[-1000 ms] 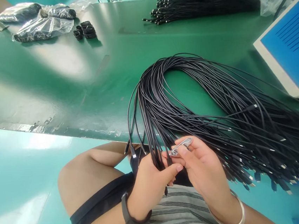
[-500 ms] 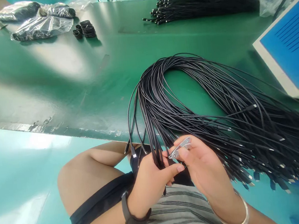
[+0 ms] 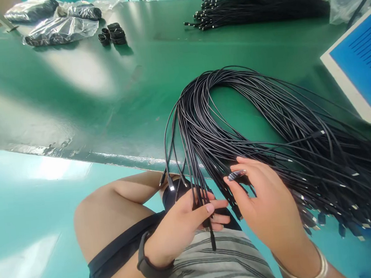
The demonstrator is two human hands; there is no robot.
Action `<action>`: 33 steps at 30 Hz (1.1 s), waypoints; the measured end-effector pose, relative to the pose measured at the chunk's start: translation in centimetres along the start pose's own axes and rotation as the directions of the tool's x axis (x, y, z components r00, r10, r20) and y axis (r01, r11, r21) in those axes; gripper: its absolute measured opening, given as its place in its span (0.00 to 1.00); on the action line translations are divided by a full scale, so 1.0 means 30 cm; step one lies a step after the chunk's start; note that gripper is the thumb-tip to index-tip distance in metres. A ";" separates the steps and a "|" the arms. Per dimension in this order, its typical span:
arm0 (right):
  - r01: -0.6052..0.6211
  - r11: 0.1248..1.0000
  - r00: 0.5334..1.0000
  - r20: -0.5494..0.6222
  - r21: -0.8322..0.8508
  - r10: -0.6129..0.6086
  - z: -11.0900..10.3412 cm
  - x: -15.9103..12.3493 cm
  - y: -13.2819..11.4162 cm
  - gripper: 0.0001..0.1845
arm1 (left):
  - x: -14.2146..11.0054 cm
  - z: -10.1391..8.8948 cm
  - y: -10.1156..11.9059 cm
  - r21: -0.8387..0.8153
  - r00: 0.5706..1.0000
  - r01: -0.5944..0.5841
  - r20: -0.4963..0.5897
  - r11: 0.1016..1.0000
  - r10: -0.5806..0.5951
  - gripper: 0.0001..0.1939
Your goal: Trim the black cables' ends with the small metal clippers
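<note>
Head view: the left hand (image 3: 181, 229) closes around a bunch of black cables (image 3: 249, 90), the right hand (image 3: 267, 205) pinches a small metal piece (image 3: 236, 175), and most cable ends (image 3: 330, 212) hang loose, not yet gathered

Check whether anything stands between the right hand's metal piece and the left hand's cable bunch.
Yes: loose black cables fan across the gap between the metal piece, pinched in the right hand, and the bunch in the left hand.

On my feed, the left hand (image 3: 181, 231) grips a sheaf of strands from the loose bundle of black cables (image 3: 269, 118) hanging over the front edge of the green workbench (image 3: 70, 102), while the right hand (image 3: 270, 205), just past that edge, pinches a small metal piece (image 3: 236, 175) against the cables.
</note>
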State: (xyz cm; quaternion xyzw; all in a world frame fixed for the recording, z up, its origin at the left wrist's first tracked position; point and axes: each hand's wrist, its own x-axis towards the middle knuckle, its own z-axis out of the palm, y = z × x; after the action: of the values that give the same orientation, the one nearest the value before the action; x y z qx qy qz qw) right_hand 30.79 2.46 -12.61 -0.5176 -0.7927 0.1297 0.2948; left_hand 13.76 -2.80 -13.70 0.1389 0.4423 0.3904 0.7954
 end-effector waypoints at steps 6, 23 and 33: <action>-0.352 0.839 0.936 0.169 0.414 0.309 -0.015 -0.020 -0.048 0.04 | 0.009 -0.010 -0.007 0.064 0.999 0.001 -0.047 0.998 0.002 0.11; -0.597 0.044 0.757 0.544 0.801 0.362 0.046 -0.031 -0.064 0.05 | -0.001 0.035 0.012 0.037 0.979 -0.164 -0.115 0.986 0.167 0.10; -0.605 0.107 0.756 0.527 0.789 0.388 0.036 -0.036 -0.054 0.04 | 0.006 0.040 0.004 0.063 0.982 -0.158 -0.091 0.985 0.163 0.07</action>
State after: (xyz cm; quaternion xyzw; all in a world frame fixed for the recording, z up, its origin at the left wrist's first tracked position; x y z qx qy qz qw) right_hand 29.25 0.91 -12.99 -0.4663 -0.3639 0.7010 0.3984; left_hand 14.73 -2.45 -13.07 0.1772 0.4778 0.4472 0.7351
